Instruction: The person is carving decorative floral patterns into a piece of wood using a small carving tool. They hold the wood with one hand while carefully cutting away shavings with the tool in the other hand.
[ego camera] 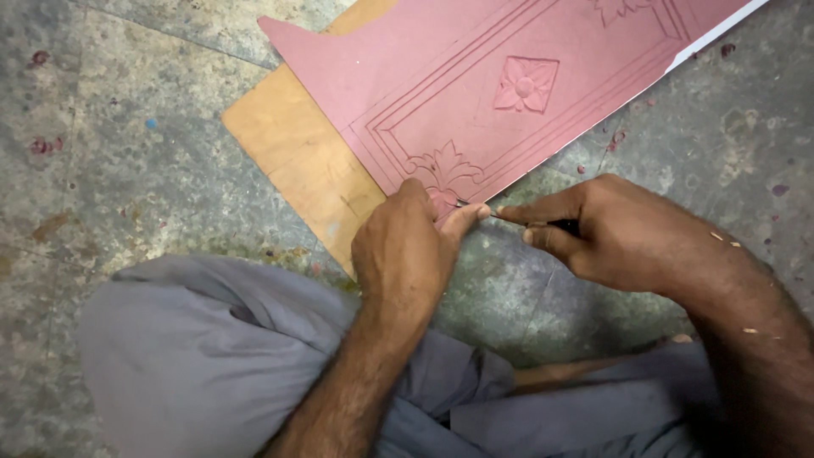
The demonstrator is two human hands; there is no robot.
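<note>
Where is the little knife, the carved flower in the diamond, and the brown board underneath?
thin knife (551,225), head view, on its dark handle.
diamond flower carving (526,85), head view, on the flower's centre.
brown board (297,153), head view, on its bare top.

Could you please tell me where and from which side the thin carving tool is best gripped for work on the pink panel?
Probably by its dark handle, from the right. The carving tool lies nearly level, its thin tip pointing left at the leaf carving on the pink panel. The right hand pinches it like a pen, while the left hand rests on the panel's edge by the tip.
</note>
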